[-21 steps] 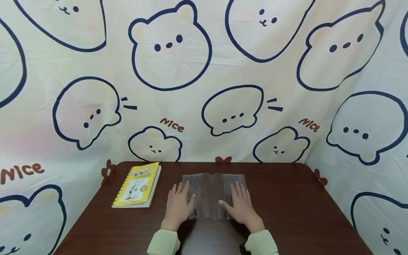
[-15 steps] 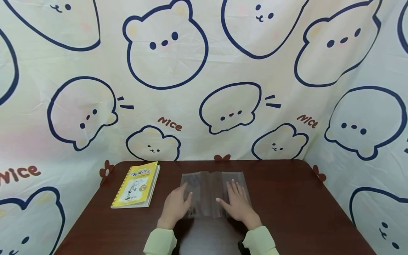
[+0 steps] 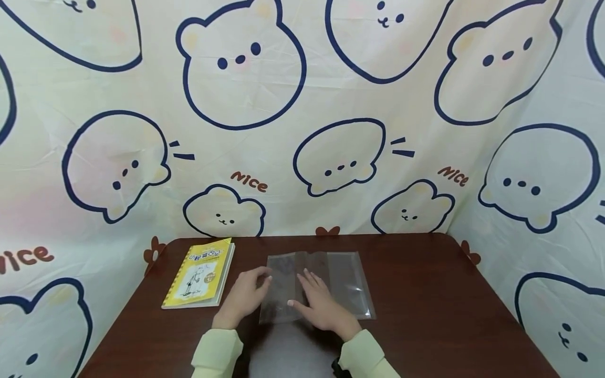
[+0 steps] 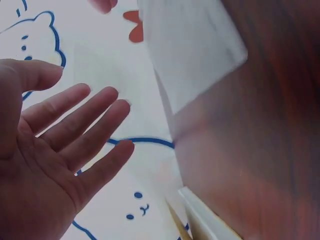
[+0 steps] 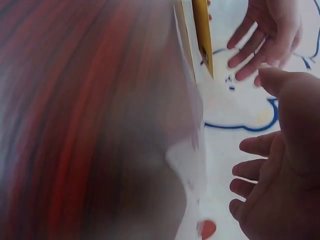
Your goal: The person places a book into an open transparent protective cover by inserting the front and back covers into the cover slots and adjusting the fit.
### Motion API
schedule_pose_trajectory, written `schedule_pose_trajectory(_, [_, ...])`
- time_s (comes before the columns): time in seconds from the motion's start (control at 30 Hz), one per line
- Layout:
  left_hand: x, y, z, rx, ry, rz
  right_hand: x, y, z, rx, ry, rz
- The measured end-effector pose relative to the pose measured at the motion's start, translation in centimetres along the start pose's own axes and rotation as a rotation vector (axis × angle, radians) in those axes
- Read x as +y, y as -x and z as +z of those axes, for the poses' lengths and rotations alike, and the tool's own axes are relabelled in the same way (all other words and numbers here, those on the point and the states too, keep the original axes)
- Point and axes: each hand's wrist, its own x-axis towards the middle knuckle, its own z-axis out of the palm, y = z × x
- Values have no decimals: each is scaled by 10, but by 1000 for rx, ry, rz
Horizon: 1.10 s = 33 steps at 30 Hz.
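A clear plastic book cover (image 3: pixel 347 278) lies spread on the table, with wide flaps at its two sides. My left hand (image 3: pixel 244 296) is at the cover's left edge, thumb and fingers apart; the left wrist view shows the same hand (image 4: pixel 70 135) with extended fingers and nothing between them. Over the middle of the cover is my right hand (image 3: pixel 326 310), fingers extended. In the right wrist view this right hand (image 5: pixel 280 165) also has nothing in its fingers. Whether either hand touches the plastic I cannot tell.
A yellow book (image 3: pixel 200 275) lies left of my left hand, its cover slightly lifted. The dark brown table (image 3: pixel 425 304) ends against a cloth backdrop (image 3: pixel 279 94) printed with cartoon bears.
My left hand has moved left, off the left flap to the cover's edge. My right hand has slid left from the right flap to the middle. The view has shifted slightly.
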Motion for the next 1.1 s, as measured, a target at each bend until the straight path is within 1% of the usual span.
schedule_pose_trajectory(0.17, [-3, -5, -24, 54, 4, -40, -20, -14, 5, -49, -70, -51])
schedule_pose_trajectory(0.27, [-6, -8, -40, 82, 1, -64, -34, -26, 10, -68, -142, -66])
schedule_pose_trajectory(0.33, [-11, -8, -49, 98, -1, -78, -44, -34, 14, -79, -227, -58])
schedule_pose_trajectory(0.43, [-20, -7, -62, 115, -18, -106, -57, -44, 22, -84, -350, -8])
schedule_pose_trajectory(0.5, [-28, -4, -71, 122, -34, -137, -65, -51, 29, -85, -429, 21])
schedule_pose_trajectory(0.6, [-43, -1, -82, 156, -63, -183, -73, -62, 37, -87, -526, 43])
schedule_pose_trajectory(0.7, [-59, -1, -88, 203, -60, -219, -80, -73, 43, -90, -592, 68])
schedule_pose_trajectory(0.83, [-80, -5, -92, 257, -35, -291, -86, -86, 49, -127, -649, 126])
schedule_pose_trajectory(0.9, [-90, -7, -94, 274, -24, -340, -87, -92, 53, -153, -712, 141])
schedule_pose_trajectory(0.97, [-99, -8, -95, 305, -8, -388, -88, -97, 58, -175, -789, 138])
schedule_pose_trajectory(1.1, [-116, -8, -97, 374, 2, -443, -86, -106, 66, -190, -907, 152])
